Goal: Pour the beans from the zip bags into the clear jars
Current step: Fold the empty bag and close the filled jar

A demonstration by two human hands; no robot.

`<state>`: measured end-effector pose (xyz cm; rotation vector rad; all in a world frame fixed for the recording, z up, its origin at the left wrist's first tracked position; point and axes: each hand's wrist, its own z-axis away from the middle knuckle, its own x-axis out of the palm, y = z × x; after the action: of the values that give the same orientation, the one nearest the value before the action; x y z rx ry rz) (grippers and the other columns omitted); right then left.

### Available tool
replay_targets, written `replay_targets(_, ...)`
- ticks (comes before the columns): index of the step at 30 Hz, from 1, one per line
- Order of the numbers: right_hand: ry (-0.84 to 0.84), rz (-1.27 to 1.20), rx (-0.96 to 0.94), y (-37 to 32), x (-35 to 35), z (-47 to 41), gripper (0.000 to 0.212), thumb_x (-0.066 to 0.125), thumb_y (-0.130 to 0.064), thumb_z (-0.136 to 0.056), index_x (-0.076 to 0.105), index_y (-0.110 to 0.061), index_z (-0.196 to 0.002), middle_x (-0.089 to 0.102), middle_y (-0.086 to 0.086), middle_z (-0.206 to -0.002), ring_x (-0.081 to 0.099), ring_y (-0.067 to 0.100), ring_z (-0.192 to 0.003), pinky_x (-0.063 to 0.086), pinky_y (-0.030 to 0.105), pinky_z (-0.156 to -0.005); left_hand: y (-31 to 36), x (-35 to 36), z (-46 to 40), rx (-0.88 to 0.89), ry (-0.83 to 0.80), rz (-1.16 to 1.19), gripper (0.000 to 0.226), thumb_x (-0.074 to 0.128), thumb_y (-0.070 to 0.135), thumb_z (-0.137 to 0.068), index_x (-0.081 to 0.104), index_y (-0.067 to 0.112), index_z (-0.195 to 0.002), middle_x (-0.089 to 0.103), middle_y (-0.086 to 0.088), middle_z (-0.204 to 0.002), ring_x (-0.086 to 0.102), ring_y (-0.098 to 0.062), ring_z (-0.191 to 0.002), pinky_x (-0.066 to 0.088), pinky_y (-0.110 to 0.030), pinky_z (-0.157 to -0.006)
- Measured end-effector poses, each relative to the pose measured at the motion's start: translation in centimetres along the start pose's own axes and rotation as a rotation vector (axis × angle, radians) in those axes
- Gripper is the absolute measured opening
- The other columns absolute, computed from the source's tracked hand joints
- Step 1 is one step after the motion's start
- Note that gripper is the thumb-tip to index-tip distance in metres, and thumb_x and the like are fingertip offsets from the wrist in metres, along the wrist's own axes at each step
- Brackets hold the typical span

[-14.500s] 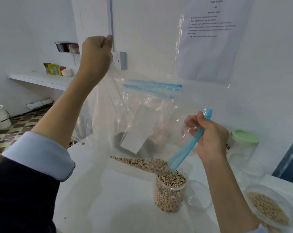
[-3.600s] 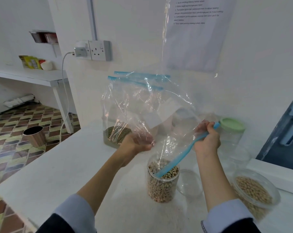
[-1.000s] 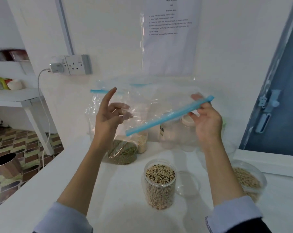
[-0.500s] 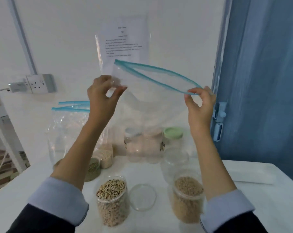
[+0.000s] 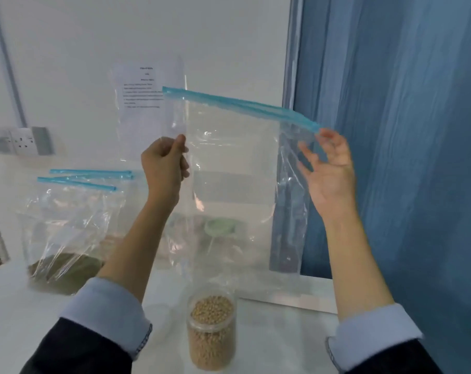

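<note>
Seen from the head camera, the empty zip bag (image 5: pixel 229 168) hangs in the air above the white table (image 5: pixel 26 306), its blue strip on top. The left hand (image 5: pixel 164 168) pinches its left edge between thumb and curled fingers; the right hand (image 5: pixel 329 168) is spread loose by the right corner, fingertips at the strip, gripping nothing. Below stands a jar (image 5: pixel 211 336) of beans. The wall sheet (image 5: pixel 145 103) has print too blurred to read

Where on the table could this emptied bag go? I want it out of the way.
Bare table lies right of the bean jar, up to the blue curtain. Another patch sits front-left, before the bags of green beans. The back, behind the held bag, is crowded.
</note>
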<state>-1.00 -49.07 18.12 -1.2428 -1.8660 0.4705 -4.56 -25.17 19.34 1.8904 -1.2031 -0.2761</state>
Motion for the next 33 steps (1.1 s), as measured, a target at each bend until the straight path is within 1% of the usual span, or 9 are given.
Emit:
replay_targets(2,0.017,0.103,0.152,-0.2,-1.7,0.2,0.027,0.062,-0.015,-0.092,0.052,-0.030,-0.112,0.053,-0.005,-0.120,0.057,0.023,-0.117,0.048,0.038,-0.094,-0.5,1.0,1.2,-0.089,0.043,0.041,0.030,0.058,0.019,-0.094,0.053,0.010,-0.066,0.044,0.007,-0.037,0.038,-0.008,-0.033,0.032,-0.016,-0.037)
replay_targets(5,-0.127,0.403,0.410,0.1,-4.0,1.7,0.050,0.068,-0.058,-0.076,0.057,-0.024,-0.111,0.067,0.001,-0.114,0.068,0.018,-0.097,0.055,0.035,-0.081,-2.2,1.9,3.3,-0.210,0.057,0.016,0.031,0.058,0.020,-0.094,0.052,0.010,-0.065,0.043,0.007,-0.035,0.037,-0.008,-0.030,0.029,-0.015,-0.036)
replay_targets(7,-0.176,0.486,0.433,0.5,-6.0,2.8,0.016,0.065,-0.032,-0.089,0.062,-0.016,-0.091,0.072,0.001,-0.075,0.067,0.011,-0.057,0.054,0.026,-0.057,-4.0,2.1,4.9,-0.293,0.002,-0.098,0.031,0.059,0.022,-0.093,0.053,0.009,-0.066,0.047,0.004,-0.037,0.041,-0.009,-0.029,0.033,-0.018,-0.037)
replay_targets(9,-0.092,0.651,0.437,1.1,-8.3,4.2,0.017,0.059,-0.011,-0.094,0.059,-0.010,-0.077,0.065,-0.001,-0.051,0.057,0.011,-0.038,0.042,0.017,-0.038,-6.1,2.0,6.7,-0.343,-0.091,-0.258,0.033,0.061,0.025,-0.092,0.050,0.007,-0.067,0.050,-0.001,-0.042,0.044,-0.011,-0.027,0.036,-0.022,-0.041)
replay_targets(12,-0.032,0.866,0.562,3.2,-12.6,7.0,0.026,0.055,-0.011,-0.096,0.052,-0.006,-0.070,0.059,0.001,-0.041,0.054,0.013,-0.029,0.031,0.013,-0.030,-9.1,2.0,9.9,-0.333,-0.260,-0.618,0.045,0.063,0.039,-0.088,0.044,0.009,-0.061,0.050,-0.007,-0.047,0.047,-0.017,-0.031,0.040,-0.029,-0.050)
replay_targets(15,-0.012,1.043,0.688,5.7,-16.4,11.2,0.033,0.054,-0.014,-0.096,0.048,-0.008,-0.064,0.059,0.003,-0.043,0.048,0.011,-0.025,0.030,0.014,-0.029,-12.1,2.5,13.8,-0.306,-0.453,-0.978,0.048,0.057,0.051,-0.088,0.051,0.006,-0.072,0.058,-0.012,-0.066,0.062,-0.034,-0.075,0.040,-0.036,-0.065)
replay_targets(19,0.083,1.215,0.764,9.3,-19.3,15.2,0.032,0.051,-0.025,-0.098,0.047,-0.011,-0.069,0.063,0.009,-0.061,0.050,0.018,-0.037,0.042,0.022,-0.047,-14.1,3.3,18.1,-0.231,-0.502,-1.248,0.057,0.050,0.043,-0.095,0.038,0.001,-0.131,0.051,-0.019,-0.127,0.049,-0.037,-0.117,0.042,-0.044,-0.089)
replay_targets(25,0.064,1.434,0.784,12.2,-21.1,18.1,0.028,0.047,-0.036,-0.098,0.054,-0.009,-0.093,0.068,0.015,-0.095,0.063,0.032,-0.078,0.047,0.031,-0.068,-15.2,5.0,24.8,0.219,-0.811,-1.351,0.042,0.041,0.036,-0.099,0.048,0.009,-0.129,0.038,-0.011,-0.138,0.036,-0.030,-0.124,0.034,-0.039,-0.097)
replay_targets(33,0.127,1.628,0.790,12.3,-19.9,20.0,0.027,0.038,-0.022,-0.103,0.046,-0.001,-0.117,0.061,0.018,-0.116,0.059,0.035,-0.106,0.036,0.033,-0.071,-21.2,1.6,26.0,0.169,-1.236,-1.406,0.047,0.029,0.036,-0.102,0.030,0.012,-0.142,0.023,-0.008,-0.154,0.021,-0.024,-0.142,0.022,-0.041,-0.112)
